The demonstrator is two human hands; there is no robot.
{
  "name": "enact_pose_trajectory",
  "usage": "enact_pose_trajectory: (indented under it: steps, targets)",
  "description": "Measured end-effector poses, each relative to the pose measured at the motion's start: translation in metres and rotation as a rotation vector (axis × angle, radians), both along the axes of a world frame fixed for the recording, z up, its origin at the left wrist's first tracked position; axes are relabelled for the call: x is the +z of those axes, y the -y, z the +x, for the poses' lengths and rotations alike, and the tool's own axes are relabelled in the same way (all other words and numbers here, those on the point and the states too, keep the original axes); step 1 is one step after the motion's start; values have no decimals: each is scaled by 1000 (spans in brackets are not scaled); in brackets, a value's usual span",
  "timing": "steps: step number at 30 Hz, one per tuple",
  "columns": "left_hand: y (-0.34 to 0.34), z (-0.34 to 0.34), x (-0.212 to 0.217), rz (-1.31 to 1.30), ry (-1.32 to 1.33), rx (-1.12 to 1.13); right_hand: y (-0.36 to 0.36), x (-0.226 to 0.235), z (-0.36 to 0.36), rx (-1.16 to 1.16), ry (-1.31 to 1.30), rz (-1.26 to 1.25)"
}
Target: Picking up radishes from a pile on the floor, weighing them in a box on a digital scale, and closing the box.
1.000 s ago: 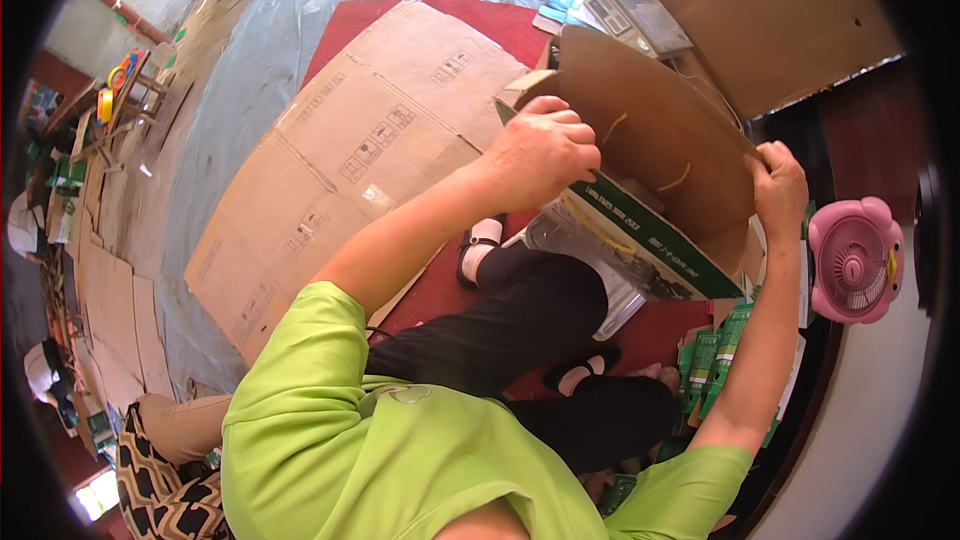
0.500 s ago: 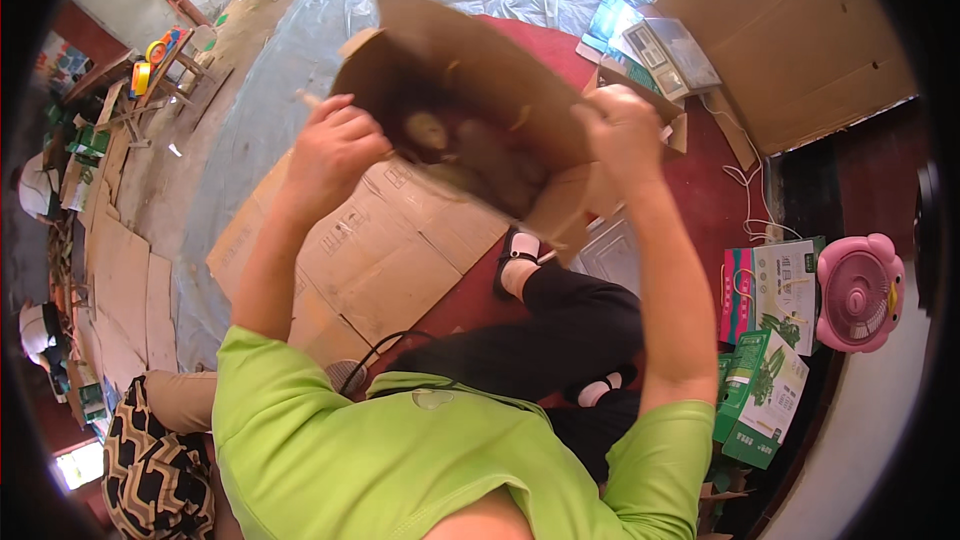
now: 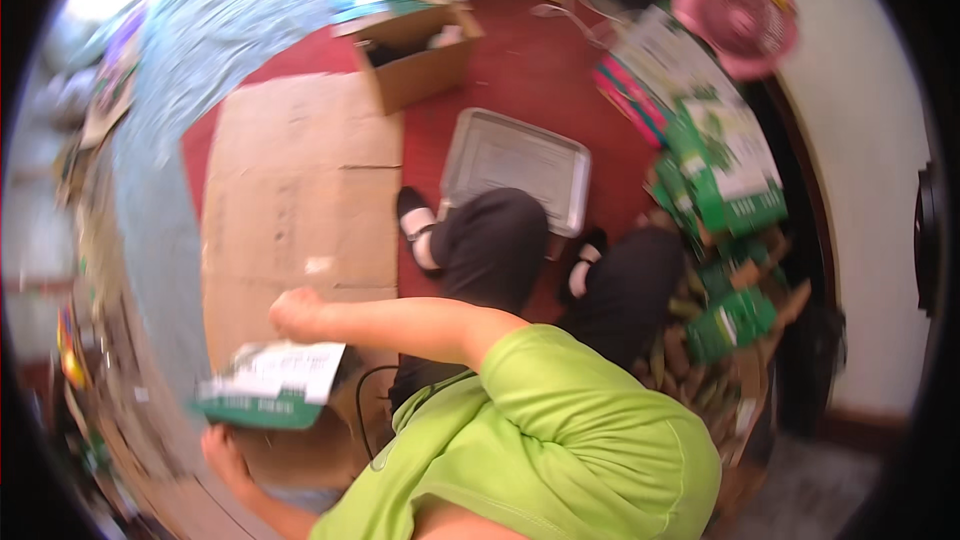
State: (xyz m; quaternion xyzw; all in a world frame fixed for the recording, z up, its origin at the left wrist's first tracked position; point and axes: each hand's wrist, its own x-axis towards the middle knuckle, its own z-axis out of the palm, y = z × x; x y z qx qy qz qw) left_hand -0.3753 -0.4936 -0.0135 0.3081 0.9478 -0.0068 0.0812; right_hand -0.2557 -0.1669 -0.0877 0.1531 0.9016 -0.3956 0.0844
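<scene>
At the lower left is a cardboard box (image 3: 312, 452), its green-and-white printed side (image 3: 285, 380) turned up and smeared by motion. My left hand (image 3: 226, 456) is closed at the green edge of this box. Across from it, my right hand (image 3: 298, 316) is curled at the box's far edge, with its forearm reaching over from the right. The fingertips of both hands are blurred, and the inside of the box is hidden from here.
Flattened cardboard (image 3: 300, 170) lies on red flooring beside a blue plastic sheet (image 3: 150, 170). Ahead are an open brown box (image 3: 425, 75) and a metal tray (image 3: 520, 165) near my feet. Green-and-white boxes (image 3: 735, 180) and a pink fan (image 3: 735, 15) stand at right.
My view and body have swung left. The box, held up in front with its brown inside showing, is now low at the left, printed side up.
</scene>
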Motion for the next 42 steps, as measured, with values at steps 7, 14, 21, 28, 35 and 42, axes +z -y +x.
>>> enact_pose_trajectory:
  steps: [7,14,21,28,35,42]
  targets:
    - [-70,10,51,64,-120,21,-97,60,63,-288,-245,-120]
    - [-195,50,60,286,17,-386,-198,104,186,-574,-687,-113]
    - [-322,136,60,382,129,-778,-237,135,419,-1171,-632,7]
    - [-405,230,74,560,340,-1024,-156,64,639,-2035,-743,137]
    - [-453,310,82,550,490,-1195,-85,22,737,-2721,-986,64]
    - [-484,367,83,480,528,-1387,-82,18,769,-2742,-1039,-19]
